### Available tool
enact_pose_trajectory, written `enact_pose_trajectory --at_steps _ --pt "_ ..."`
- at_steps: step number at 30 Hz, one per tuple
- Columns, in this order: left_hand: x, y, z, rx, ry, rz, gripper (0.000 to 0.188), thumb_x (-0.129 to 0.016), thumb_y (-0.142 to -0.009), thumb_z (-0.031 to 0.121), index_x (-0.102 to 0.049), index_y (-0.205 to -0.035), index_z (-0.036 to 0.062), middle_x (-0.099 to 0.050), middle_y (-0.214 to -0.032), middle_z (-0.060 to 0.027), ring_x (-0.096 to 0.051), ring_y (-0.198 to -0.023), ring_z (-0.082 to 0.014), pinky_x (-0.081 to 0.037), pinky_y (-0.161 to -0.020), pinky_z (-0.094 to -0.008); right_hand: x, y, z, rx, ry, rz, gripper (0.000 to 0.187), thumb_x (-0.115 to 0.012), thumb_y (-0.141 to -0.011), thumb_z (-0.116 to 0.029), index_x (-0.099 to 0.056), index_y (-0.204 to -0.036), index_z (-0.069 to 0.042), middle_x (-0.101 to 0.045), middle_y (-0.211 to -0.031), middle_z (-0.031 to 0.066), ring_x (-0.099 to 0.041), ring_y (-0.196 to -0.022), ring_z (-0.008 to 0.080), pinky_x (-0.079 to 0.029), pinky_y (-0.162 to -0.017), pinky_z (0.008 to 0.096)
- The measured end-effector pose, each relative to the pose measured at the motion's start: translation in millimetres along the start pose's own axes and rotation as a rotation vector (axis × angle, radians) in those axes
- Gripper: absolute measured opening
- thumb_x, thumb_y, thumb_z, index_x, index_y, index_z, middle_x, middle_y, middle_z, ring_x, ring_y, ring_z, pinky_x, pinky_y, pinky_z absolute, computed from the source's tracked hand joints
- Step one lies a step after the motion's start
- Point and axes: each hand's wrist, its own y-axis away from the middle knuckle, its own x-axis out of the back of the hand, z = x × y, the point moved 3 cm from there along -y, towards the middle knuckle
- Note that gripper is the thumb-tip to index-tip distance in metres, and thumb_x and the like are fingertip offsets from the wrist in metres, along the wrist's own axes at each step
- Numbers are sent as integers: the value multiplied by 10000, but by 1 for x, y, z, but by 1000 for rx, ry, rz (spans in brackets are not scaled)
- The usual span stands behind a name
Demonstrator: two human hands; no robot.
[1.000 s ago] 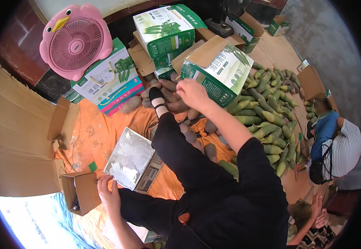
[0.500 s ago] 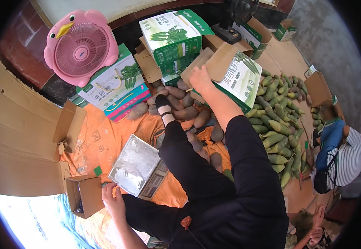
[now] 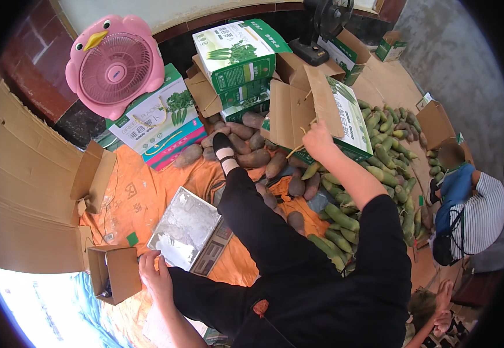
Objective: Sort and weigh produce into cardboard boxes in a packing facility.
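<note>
- Our right hand [image 3: 317,141] is at the green-and-white printed cardboard carton [image 3: 353,119], far and right of centre; its fingers bend in beside the raised brown flaps [image 3: 289,113], and we cannot tell whether they pinch card or the thin yellowish cord [image 3: 294,151].
- Our left hand [image 3: 156,277], near and left, has loosely bent fingers with nothing visible in them, just beside the small plain brown box [image 3: 125,271].
- We judge the opening of the carton well along: its flaps stand up, not folded shut; its inside is hidden, so we cannot tell what it holds.
- Both heaps lie loose: smooth, tapering green radishes [image 3: 382,174] on the right, and dull, brownish oblong roots [image 3: 255,158] left of the carton.
- Near and left, we have the scale with a shiny, scuffed metal plate [image 3: 185,226] on the creased orange sheet [image 3: 125,197].
</note>
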Motion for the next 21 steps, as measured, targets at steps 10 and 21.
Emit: enact_pose_trajectory --at_steps 10,21 --pt "4 4 -1 19 25 -9 110 -589 -818 65 -615 -924 47 -616 -958 -103 -577 -934 -290 -404 -832 -386 110 88 65 -62 -367 521 74 -670 -729 -209 -682 -783 -159 -660 -767 21 -593 -843 208 -392 -829 408" --pt "17 15 -4 53 33 51 121 -602 -802 58 -625 -921 52 -616 -963 -106 -567 -945 -308 -421 -844 -396 168 57 131 -268 -1584 883 153 -677 -815 -130 -641 -780 15 -617 -705 -4 -530 -629 57 -410 -569 236"
